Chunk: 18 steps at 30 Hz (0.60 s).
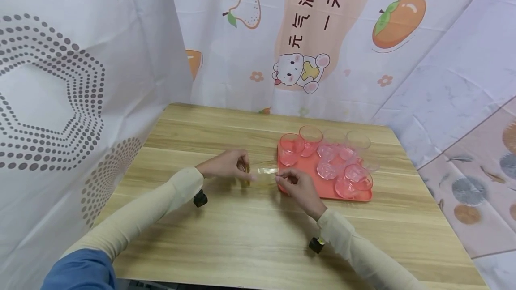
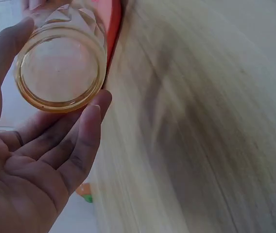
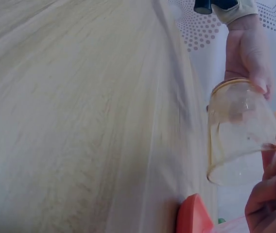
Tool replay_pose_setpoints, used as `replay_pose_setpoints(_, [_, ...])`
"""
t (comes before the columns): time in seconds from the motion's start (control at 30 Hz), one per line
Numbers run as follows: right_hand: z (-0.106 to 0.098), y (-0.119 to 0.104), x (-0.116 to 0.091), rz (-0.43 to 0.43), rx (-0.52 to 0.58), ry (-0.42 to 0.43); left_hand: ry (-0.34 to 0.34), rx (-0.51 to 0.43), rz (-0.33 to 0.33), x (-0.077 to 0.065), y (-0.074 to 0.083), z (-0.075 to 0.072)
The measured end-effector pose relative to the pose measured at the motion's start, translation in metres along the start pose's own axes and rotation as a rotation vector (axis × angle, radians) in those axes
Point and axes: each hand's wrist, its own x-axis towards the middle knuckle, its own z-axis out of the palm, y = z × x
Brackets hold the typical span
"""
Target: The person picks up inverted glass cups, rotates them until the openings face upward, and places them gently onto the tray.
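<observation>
Held on its side just above the table, a clear amber-tinted drinking glass point(image 1: 264, 174) spans the space between both hands. My left hand point(image 1: 227, 164) grips its base end, thumb on one side and fingers on the other; the round base point(image 2: 60, 70) faces the left wrist camera. At the opposite end my right hand point(image 1: 300, 189) pinches the rim between thumb and fingers, as the right wrist view shows along the glass wall point(image 3: 237, 126). The right hand is beside the left edge of a coral-red tray point(image 1: 322, 187).
Several clear and pinkish glasses stand or lean on the tray, among them one glass point(image 1: 288, 158) at its left and another glass point(image 1: 356, 180) at its front right. The wooden table point(image 1: 242, 236) meets patterned curtains point(image 1: 242, 57) behind and at the sides.
</observation>
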Motion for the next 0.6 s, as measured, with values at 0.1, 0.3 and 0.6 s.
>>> replay_pose_setpoints(0.1, [0.000, -0.002, 0.000, -0.030, -0.003, 0.006, -0.013, -0.001, 0.007, 0.002, -0.001, 0.004])
replay_pose_setpoints(0.3, [-0.004, -0.001, -0.002, -0.205, -0.078, 0.040, -0.030, 0.026, 0.058, 0.011, -0.003, 0.013])
replay_pose_setpoints(0.6, [-0.013, 0.001, -0.003, -0.472, -0.248, 0.074, -0.085, 0.069, 0.138, 0.021, -0.004, 0.025])
